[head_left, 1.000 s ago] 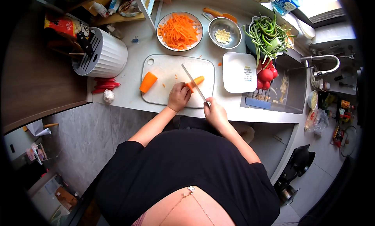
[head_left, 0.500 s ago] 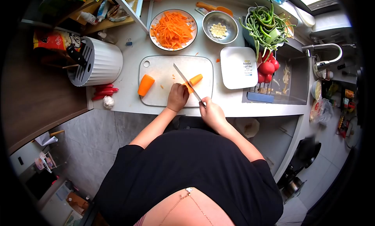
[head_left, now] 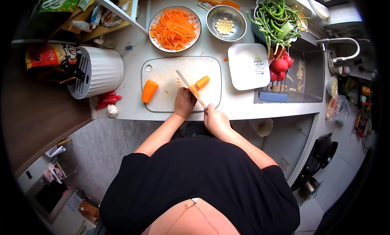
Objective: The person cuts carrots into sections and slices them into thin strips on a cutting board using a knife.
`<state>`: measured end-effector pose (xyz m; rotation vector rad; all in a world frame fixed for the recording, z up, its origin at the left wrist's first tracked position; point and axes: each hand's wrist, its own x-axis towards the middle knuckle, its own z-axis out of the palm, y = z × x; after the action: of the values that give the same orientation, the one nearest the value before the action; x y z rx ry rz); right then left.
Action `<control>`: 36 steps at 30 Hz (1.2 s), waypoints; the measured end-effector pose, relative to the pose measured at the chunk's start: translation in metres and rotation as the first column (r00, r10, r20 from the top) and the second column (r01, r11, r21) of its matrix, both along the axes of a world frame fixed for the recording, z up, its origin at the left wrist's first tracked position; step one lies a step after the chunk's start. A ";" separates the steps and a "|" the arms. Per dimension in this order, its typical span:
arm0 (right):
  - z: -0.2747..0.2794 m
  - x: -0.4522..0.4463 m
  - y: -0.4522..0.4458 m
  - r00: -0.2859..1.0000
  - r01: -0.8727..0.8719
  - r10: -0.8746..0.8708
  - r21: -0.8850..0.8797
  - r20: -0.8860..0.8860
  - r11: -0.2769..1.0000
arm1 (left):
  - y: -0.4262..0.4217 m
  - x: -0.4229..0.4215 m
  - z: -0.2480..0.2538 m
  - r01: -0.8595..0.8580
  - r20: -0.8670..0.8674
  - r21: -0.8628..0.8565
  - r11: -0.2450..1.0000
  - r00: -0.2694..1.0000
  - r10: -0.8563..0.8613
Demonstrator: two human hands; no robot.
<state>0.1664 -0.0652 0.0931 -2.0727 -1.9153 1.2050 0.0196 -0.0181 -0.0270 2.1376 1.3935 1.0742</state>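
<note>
My right hand point(head_left: 216, 122) is wrapped round the handle of a kitchen knife point(head_left: 183, 79), whose blade slants up and left across the white cutting board point(head_left: 170, 68). Curled fingers of my left hand point(head_left: 185, 102) hold a carrot close to the blade's left side, mostly hidden by the hand and knife. To the right of the blade lies a peeled carrot piece point(head_left: 202, 82), with thin orange slices by the blade. A thicker carrot chunk point(head_left: 149, 91) rests at the board's left side. Small orange bits are scattered on the board.
Behind the board stand a plate of shredded carrot point(head_left: 174, 29) and a metal bowl point(head_left: 239, 21) with pale round slices. A white tray point(head_left: 248, 68), green beans point(head_left: 278, 21) and tomatoes point(head_left: 279, 65) are right, beside the sink point(head_left: 313, 76). Left are a knife block point(head_left: 101, 71) and garlic point(head_left: 112, 110).
The knife and my right hand have shifted slightly left and toward my body. The blade is now closer to my left fingers. The whole view has moved a little.
</note>
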 end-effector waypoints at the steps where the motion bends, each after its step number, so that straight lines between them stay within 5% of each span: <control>1: -0.001 -0.001 0.000 1.000 0.002 -0.002 0.006 -0.005 1.000 | 0.000 0.000 0.000 -0.002 -0.008 -0.009 1.000 1.000 0.002; 20: -0.014 -0.004 0.023 0.996 0.033 -0.032 0.018 -0.085 0.999 | -0.004 0.003 0.001 -0.012 -0.022 -0.024 1.000 1.000 0.012; 22: -0.004 0.004 0.006 0.999 0.009 -0.014 -0.112 -0.039 0.994 | 0.000 0.000 0.000 -0.011 -0.026 -0.022 1.000 1.000 0.010; 31: -0.033 -0.007 0.029 0.994 0.047 -0.044 0.031 -0.096 0.998 | -0.002 0.007 -0.006 -0.015 -0.043 -0.017 1.000 0.999 0.014; 36: -0.020 0.017 -0.003 0.999 -0.008 0.004 -0.078 -0.051 0.997 | -0.006 0.004 -0.007 -0.041 -0.071 -0.030 0.999 0.997 0.039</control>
<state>0.1834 -0.0685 0.0730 -2.0538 -1.8828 1.3409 0.0238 -0.0238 -0.0337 2.1529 1.4811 0.9937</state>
